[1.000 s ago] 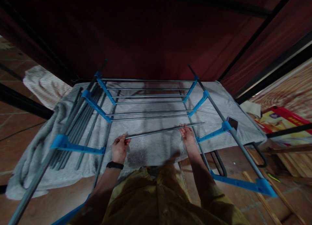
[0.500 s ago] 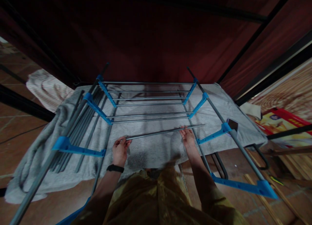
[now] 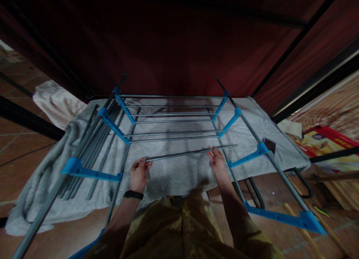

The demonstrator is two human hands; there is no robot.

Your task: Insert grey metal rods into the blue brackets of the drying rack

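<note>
Nearest to the camera both forearms reach forward and a little apart, the left one with a black wristband [image 3: 133, 194]. The left hand [image 3: 138, 172] is closed, its fingers curled around the left end of a thin metal rod [image 3: 190, 153]. The right hand [image 3: 216, 160] is half closed and grips the same rod with the fingertips, near its right part; the rod's tip goes beyond this hand.

The rod lies almost level, just above a grey towel [image 3: 174, 173], between the two long side rails of a rack [image 3: 252, 133] with blue brackets [image 3: 91, 172]. Between the rod and the fitted crossbars [image 3: 172, 133] there is free space.

Loose rods [image 3: 94, 150] lie along the left rail. A dark flat thing, perhaps a phone [image 3: 269, 144], sits on the right. The towel covers a tiled floor [image 3: 17, 147], and behind stands a dark red wall [image 3: 174, 46].
</note>
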